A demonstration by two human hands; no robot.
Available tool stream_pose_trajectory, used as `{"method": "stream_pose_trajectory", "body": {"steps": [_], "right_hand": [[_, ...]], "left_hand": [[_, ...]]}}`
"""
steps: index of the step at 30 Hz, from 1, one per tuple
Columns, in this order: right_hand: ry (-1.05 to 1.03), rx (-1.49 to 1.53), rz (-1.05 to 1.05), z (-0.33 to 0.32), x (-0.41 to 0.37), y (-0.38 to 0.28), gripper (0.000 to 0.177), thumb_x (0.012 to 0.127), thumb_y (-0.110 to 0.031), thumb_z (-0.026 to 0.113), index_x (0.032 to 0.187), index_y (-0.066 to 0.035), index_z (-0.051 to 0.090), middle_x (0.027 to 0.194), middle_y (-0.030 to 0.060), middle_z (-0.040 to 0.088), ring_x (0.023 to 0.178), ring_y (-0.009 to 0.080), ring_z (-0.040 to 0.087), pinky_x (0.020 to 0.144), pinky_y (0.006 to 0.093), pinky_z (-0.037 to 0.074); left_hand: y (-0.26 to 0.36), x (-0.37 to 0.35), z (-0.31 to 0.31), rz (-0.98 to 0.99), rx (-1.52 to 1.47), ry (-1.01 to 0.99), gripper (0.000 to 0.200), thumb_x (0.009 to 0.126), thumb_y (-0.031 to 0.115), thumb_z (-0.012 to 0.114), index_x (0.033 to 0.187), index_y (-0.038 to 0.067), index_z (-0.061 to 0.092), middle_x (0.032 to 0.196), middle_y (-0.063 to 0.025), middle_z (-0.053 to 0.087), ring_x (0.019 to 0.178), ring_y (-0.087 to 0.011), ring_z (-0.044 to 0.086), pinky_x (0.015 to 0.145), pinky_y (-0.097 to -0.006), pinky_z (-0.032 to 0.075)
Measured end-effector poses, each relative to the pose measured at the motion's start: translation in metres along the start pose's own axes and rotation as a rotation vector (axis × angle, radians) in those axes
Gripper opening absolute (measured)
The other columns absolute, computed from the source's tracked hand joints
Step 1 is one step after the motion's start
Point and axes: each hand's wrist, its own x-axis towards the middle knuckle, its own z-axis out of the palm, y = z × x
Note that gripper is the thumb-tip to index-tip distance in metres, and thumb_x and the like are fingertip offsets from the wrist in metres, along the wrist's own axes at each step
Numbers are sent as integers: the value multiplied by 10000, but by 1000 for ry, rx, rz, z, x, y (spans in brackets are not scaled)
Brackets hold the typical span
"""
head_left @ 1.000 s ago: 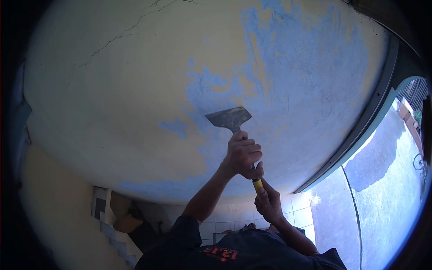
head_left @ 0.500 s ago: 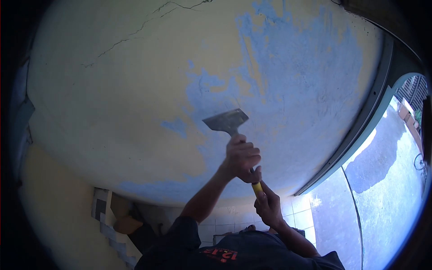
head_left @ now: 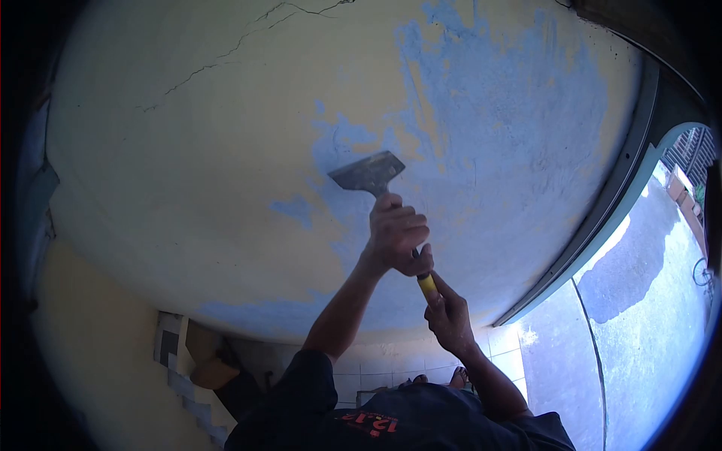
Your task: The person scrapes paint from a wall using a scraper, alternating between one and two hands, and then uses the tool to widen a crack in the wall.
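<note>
A wide-bladed scraper [head_left: 368, 174] lies against the wall [head_left: 226, 180], its metal blade tilted with the left corner lower. My left hand [head_left: 398, 234] is wrapped round its shaft just below the blade. Lower down, my right hand [head_left: 451, 319] grips the yellow end of the handle. Around the blade, the wall's yellowish paint gives way to a bare blue layer [head_left: 511, 113] with ragged edges. The blade sits at the left border of that blue patch.
A long crack [head_left: 199, 71] runs across the upper left of the wall. A dark door frame [head_left: 602, 225] curves down the right side, with a sunlit concrete floor [head_left: 647, 353] beyond it. White floor tiles [head_left: 508, 364] lie below, near my feet.
Both hands have pushed the scraper up and slightly left along the wall. My grip on it looks the same.
</note>
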Motion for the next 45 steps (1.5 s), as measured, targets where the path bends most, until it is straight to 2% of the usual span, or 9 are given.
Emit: {"method": "stream_pose_trajectory", "body": {"steps": [4,7,9,10,17,32,38,40,45], "right_hand": [[-28,77,-9,2,-1,-11,594,1025,-409,433,1476,-28,360,613,-43,439,521,31,422,479,209,369],[-38,53,-6,2,-20,1,598,1026,-406,431,1475,-17,356,608,-44,437,517,30,422,477,210,371],[-26,67,94,4,-32,12,606,1027,-410,431,1475,-10,349,601,-45,434,512,28,424,475,209,373],[-18,91,110,4,-34,15,598,1030,-408,426,1474,-14,353,599,-45,433,508,27,419,471,207,370],[-10,148,135,5,-24,23,551,1031,-357,425,1488,-58,352,635,-61,417,544,17,389,501,203,366],[-7,194,134,16,-25,21,576,1027,-395,435,1491,-63,347,638,-51,411,547,23,396,497,209,369],[4,169,104,16,-23,12,566,1028,-395,435,1490,-77,356,636,-53,405,546,22,387,492,207,360],[-9,190,106,17,-25,4,568,1029,-395,435,1491,-77,353,640,-53,406,547,23,388,493,205,360],[-7,201,151,18,-26,6,554,1033,-375,428,1496,-81,346,656,-60,393,544,21,383,490,202,359]], "left_hand": [[0,11,-9,17,23,21,228,538,305,563,488,140,415,522,-13,382,471,-201,391,637,-365,329],[20,-3,-12,7,24,-27,285,639,300,530,467,133,375,514,-12,406,447,-195,417,629,-365,323],[30,-20,-4,-45,-20,-56,273,618,302,530,466,132,380,509,-10,395,443,-190,410,624,-363,321],[30,-26,2,-61,-47,-52,206,520,284,566,486,142,419,523,-8,380,469,-194,391,638,-357,333],[19,-27,10,-68,-68,-78,201,511,268,579,486,137,427,527,-10,401,470,-197,398,639,-360,339],[15,-31,5,-27,-60,-110,204,502,273,580,485,131,434,534,-15,431,479,-205,418,652,-360,347],[16,-18,-1,-13,-53,-96,210,525,270,583,486,132,429,534,-19,417,482,-209,418,652,-360,344],[16,-9,-10,-1,-27,-85,265,595,312,549,482,127,397,529,-19,419,457,-214,408,640,-370,342],[12,-20,-1,-13,-78,-96,210,528,273,588,491,133,435,539,-16,427,487,-214,435,654,-368,358]]}}
